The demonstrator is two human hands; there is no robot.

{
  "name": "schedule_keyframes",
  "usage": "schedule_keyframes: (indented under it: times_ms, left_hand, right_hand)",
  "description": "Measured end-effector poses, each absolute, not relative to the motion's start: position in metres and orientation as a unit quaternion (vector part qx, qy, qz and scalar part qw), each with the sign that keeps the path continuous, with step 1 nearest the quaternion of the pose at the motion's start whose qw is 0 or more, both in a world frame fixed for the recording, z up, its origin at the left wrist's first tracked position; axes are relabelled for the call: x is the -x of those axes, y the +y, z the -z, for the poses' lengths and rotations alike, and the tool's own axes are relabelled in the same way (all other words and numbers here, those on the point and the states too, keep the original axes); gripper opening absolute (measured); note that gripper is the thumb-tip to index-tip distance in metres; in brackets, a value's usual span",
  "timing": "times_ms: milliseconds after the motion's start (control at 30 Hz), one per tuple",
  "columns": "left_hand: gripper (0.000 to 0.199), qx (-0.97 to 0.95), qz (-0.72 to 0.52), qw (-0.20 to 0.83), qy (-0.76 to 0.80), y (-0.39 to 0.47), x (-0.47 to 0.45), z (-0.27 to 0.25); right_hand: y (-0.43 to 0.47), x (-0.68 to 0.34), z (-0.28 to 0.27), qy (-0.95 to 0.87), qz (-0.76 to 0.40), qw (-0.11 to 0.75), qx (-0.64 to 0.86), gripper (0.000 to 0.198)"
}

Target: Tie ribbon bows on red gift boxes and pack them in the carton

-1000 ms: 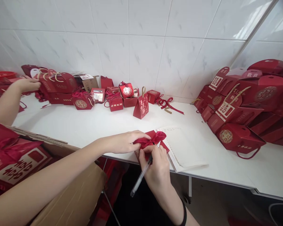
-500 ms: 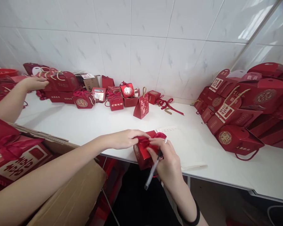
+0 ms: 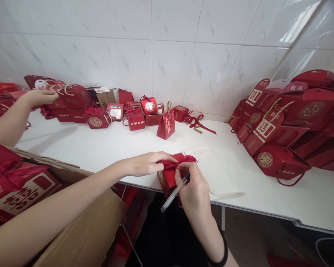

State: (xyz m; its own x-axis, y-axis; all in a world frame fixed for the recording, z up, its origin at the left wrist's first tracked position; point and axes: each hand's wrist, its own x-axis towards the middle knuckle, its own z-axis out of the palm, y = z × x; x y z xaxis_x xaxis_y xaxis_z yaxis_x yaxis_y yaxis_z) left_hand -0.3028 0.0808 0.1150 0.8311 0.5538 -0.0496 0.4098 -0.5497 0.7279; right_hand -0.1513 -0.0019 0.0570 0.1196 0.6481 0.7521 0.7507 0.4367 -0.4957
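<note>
A small red gift box with a gold round emblem on its side sits at the table's front edge, tilted slightly toward me. Across its top lies a dark red ribbon, gathered into a bow. From the left, my left hand pinches one part of the ribbon between thumb and fingers. My right hand is closed around a clear pen, its thumb and fingertips also pressing on the bow's middle. Under my right hand, part of the box is hidden.
Beside the box lie white sheets. Red gift boxes stand stacked at right and along the wall. A loose ribbon lies behind. An open cardboard carton is at left. Another person's hand touches boxes there.
My right hand has shifted slightly, its fingertips now closer to the bow's knot, and the pen slants more to the left. My left hand stays on the ribbon.
</note>
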Motion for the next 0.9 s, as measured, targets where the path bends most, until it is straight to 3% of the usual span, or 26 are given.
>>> schedule_keyframes:
  times_ms: [233, 433, 900]
  left_hand:
    - [0.017, -0.881, -0.158, 0.290, 0.339, 0.075, 0.291, -0.113]
    - [0.009, -0.889, -0.156, 0.287, 0.319, 0.078, 0.292, -0.106]
    - [0.012, -0.876, -0.139, 0.323, 0.331, 0.071, 0.289, -0.114]
  right_hand:
    - [-0.007, 0.154, -0.050, -0.647, 0.031, 0.606, 0.461, 0.008]
    - [-0.009, 0.154, -0.047, -0.633, -0.068, 0.638, 0.434, 0.016]
    - [-0.011, 0.155, -0.046, -0.691, -0.026, 0.626, 0.360, 0.023]
